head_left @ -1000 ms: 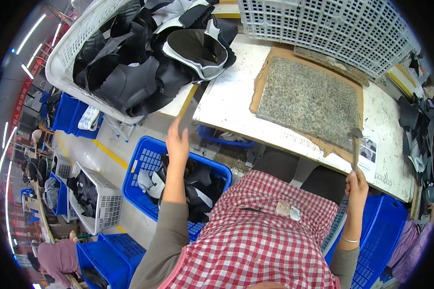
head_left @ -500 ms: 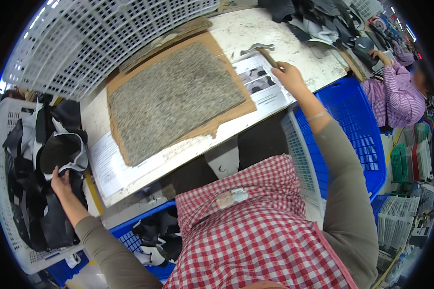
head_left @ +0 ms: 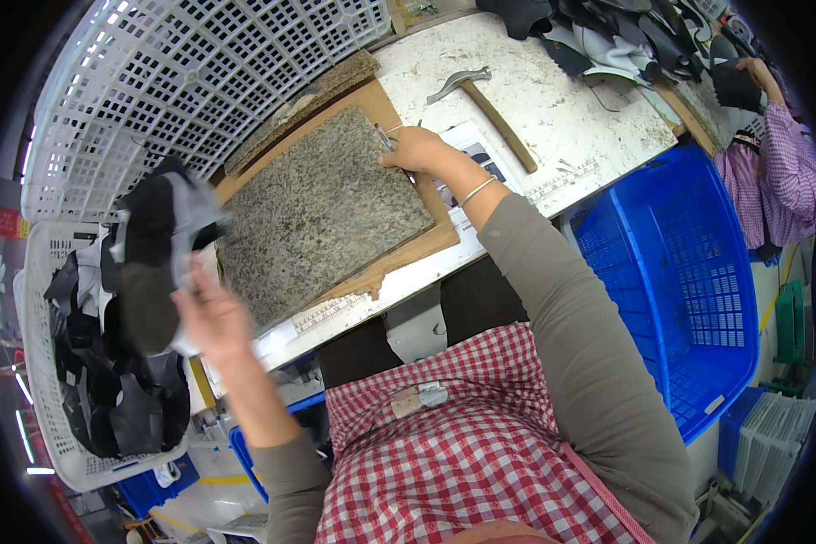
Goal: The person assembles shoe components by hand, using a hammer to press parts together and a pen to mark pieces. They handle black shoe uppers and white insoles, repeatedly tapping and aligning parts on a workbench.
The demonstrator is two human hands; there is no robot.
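My left hand (head_left: 213, 313) is closed on a black and grey shoe upper (head_left: 159, 263), blurred by motion, lifted between the white basket and the table. Beneath it, the white basket (head_left: 50, 399) is piled with more black and grey pieces (head_left: 122, 399). At the far right corner of a speckled grey stone slab (head_left: 322, 213), my right hand (head_left: 417, 150) has its fingers closed round a thin silvery tool (head_left: 383, 138), whose kind I cannot make out. A claw hammer (head_left: 494, 118) with a wooden handle lies on the white table, right of that hand.
Brown cardboard (head_left: 426, 238) lies under the slab, beside printed sheets (head_left: 467, 140). A large white crate (head_left: 218, 68) leans at the far left. More uppers (head_left: 607, 45) are heaped far right. Blue crates (head_left: 689, 290) stand right of the table, near a co-worker in a striped shirt (head_left: 784, 172).
My right hand has let go of the hammer, moved left to the slab's corner and holds a thin tool. My left hand has raised an upper from the basket and brought it right.
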